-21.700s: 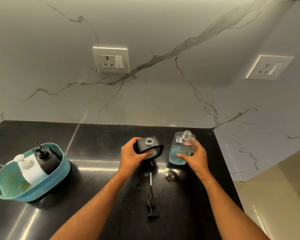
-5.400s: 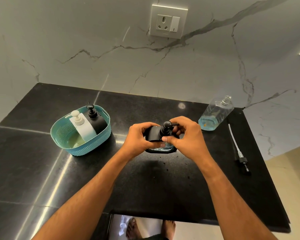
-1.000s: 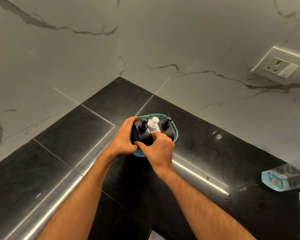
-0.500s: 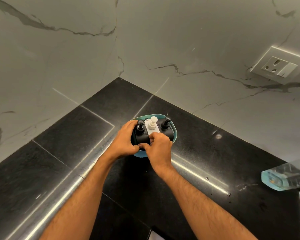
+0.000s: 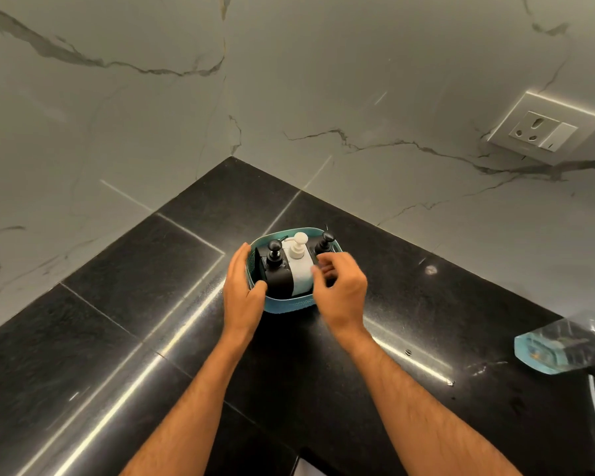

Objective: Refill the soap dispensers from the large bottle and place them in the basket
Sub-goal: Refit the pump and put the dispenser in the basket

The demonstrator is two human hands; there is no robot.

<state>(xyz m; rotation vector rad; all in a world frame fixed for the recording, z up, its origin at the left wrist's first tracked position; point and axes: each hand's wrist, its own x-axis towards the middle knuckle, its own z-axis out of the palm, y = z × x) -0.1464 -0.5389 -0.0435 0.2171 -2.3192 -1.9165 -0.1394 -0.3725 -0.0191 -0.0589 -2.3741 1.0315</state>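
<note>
Resting open against the teal basket point(image 5: 287, 301), left hand point(image 5: 243, 297); right hand point(image 5: 344, 290) loosely curled, empty; no legible labels.

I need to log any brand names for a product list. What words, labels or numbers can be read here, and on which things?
None can be read.
White dispenser and both black dispensers in the basket: no label shows.
Large bottle: blurred, no print legible.
Wall socket: no legible marking.

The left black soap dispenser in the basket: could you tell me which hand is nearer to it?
Left. The left hand rests on the basket wall beside the left black dispenser; the right hand hovers past the white dispenser.
</note>
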